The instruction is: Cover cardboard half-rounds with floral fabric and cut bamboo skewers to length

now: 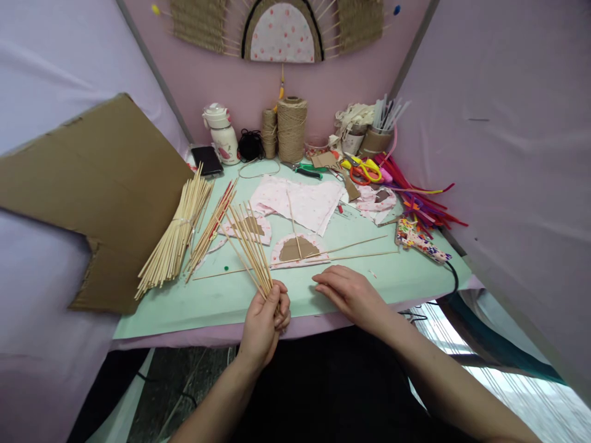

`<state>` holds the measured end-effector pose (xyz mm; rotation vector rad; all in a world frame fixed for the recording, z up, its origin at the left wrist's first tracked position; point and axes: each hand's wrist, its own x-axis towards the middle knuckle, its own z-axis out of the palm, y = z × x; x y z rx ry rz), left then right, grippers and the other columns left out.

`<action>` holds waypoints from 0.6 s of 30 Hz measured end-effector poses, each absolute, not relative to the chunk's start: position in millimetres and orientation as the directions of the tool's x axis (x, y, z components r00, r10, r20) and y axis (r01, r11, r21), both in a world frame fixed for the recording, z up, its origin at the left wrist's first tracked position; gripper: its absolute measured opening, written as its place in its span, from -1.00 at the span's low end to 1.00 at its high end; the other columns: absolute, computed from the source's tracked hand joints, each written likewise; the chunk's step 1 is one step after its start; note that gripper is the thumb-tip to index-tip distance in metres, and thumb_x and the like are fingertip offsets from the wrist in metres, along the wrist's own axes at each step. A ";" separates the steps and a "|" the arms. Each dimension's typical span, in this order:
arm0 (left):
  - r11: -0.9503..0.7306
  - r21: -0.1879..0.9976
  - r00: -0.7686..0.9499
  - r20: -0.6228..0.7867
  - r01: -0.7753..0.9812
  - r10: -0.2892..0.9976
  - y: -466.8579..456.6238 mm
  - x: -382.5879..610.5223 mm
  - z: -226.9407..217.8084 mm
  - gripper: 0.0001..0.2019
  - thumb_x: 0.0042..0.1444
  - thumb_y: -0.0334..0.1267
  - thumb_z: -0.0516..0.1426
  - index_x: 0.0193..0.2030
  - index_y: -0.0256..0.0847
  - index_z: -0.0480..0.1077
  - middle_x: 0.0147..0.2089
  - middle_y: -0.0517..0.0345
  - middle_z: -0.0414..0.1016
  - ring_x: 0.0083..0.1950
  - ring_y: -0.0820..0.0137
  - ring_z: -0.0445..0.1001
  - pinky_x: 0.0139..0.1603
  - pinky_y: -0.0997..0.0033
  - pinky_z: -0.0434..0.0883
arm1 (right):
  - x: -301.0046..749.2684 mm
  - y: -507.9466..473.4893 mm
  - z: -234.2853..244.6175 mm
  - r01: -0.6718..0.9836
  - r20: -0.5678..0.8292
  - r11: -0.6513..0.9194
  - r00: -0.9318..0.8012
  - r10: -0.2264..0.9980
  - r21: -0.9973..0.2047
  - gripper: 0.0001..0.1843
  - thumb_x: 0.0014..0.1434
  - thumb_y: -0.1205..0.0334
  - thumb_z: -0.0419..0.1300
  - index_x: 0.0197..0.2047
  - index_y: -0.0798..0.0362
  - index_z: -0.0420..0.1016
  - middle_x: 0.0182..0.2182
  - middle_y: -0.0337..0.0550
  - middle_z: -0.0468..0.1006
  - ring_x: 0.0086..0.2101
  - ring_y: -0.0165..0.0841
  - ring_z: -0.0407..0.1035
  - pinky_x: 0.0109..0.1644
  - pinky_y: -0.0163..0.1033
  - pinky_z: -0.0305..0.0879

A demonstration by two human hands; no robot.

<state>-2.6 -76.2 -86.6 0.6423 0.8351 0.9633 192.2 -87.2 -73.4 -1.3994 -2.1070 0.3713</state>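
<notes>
My left hand [268, 317] is closed around the lower ends of several thin wooden sticks [252, 249], which fan out upward over the table. To its right, my right hand [348, 292] hovers low at the table's near side, fingers stretched out and nothing in them. Just beyond it lies a half-round cardboard piece [295, 249] edged with pink spotted fabric. One stick stands out from its middle, and others lie across and beside it. A second half-round piece [253, 229] is partly hidden behind the held sticks.
At the left are a tied stick bundle [173, 237], loose sticks [210, 231] and a large cardboard sheet [106, 197]. Pink fabric [300, 200], pliers [305, 170], scissors [364, 169], pipe cleaners [431, 200] and a corded glue gun [420, 240] lie farther back and right. Twine spools [292, 129] stand behind.
</notes>
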 end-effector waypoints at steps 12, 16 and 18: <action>0.566 0.728 0.542 -0.317 -0.386 0.778 -85.8 10.7 -85.4 -0.67 0.11 0.02 0.15 -0.29 -0.22 0.23 -0.63 0.40 0.15 -0.69 0.69 -0.15 -0.66 0.61 -0.15 | 173.7 -87.4 -64.5 0.332 0.093 0.138 -0.146 0.985 -0.933 -0.76 0.25 0.18 0.11 -0.05 0.00 0.48 -0.17 -0.10 0.55 -0.17 -0.32 0.43 -0.06 -0.20 0.36; 0.559 0.738 0.555 -0.303 -0.378 0.775 -78.5 23.4 -85.8 -0.58 0.01 0.10 0.20 -0.27 -0.18 0.20 -0.67 0.46 0.09 -0.70 0.67 -0.17 -0.68 0.59 -0.18 | 167.5 -79.2 -54.1 0.239 0.051 0.098 -0.196 0.979 -0.966 -0.72 0.22 0.17 0.14 0.00 -0.01 0.46 -0.11 -0.11 0.52 -0.09 -0.29 0.40 0.03 -0.16 0.32; 0.524 0.758 0.546 -0.269 -0.389 0.794 -65.9 34.0 -84.2 -0.54 -0.04 0.16 0.21 -0.32 -0.17 0.17 -0.68 0.46 0.08 -0.71 0.67 -0.17 -0.68 0.58 -0.19 | 168.4 -70.3 -45.8 0.199 0.067 0.107 -0.199 0.978 -0.974 -0.72 0.22 0.11 0.13 -0.04 -0.01 0.48 -0.15 -0.12 0.53 -0.13 -0.27 0.42 -0.03 -0.17 0.35</action>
